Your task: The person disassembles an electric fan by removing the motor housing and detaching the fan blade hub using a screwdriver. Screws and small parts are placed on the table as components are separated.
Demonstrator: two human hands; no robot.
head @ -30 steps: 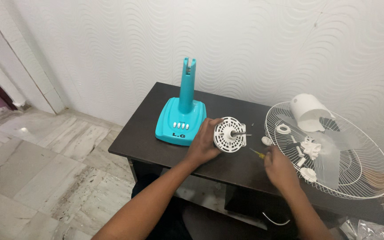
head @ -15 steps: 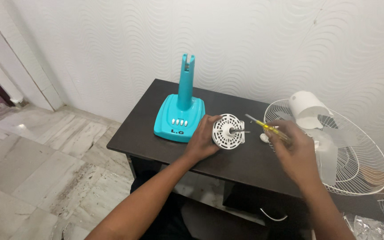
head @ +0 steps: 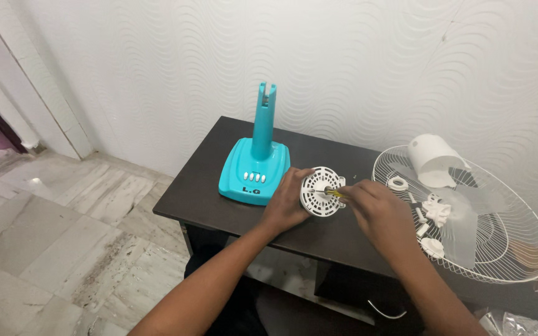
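Observation:
My left hand (head: 286, 204) grips the left side of a round white vented fan motor housing (head: 320, 190), which stands on edge on the dark table (head: 219, 199) with its metal shaft pointing right. My right hand (head: 378, 218) holds a yellow-handled screwdriver (head: 334, 193) with its tip against the front of the housing, near the shaft. Most of the screwdriver is hidden inside my fist.
A turquoise fan base with an upright stem (head: 256, 165) stands left of the housing. On the right, a white wire fan guard (head: 468, 218) lies flat, holding a white motor cover (head: 434, 158), clear blades and several small white parts. A white wall is behind; tiled floor lies to the left.
My right hand picked the screwdriver up off the table, lifted it, then brought it left and down until its tip met the housing. My left hand stayed on the housing.

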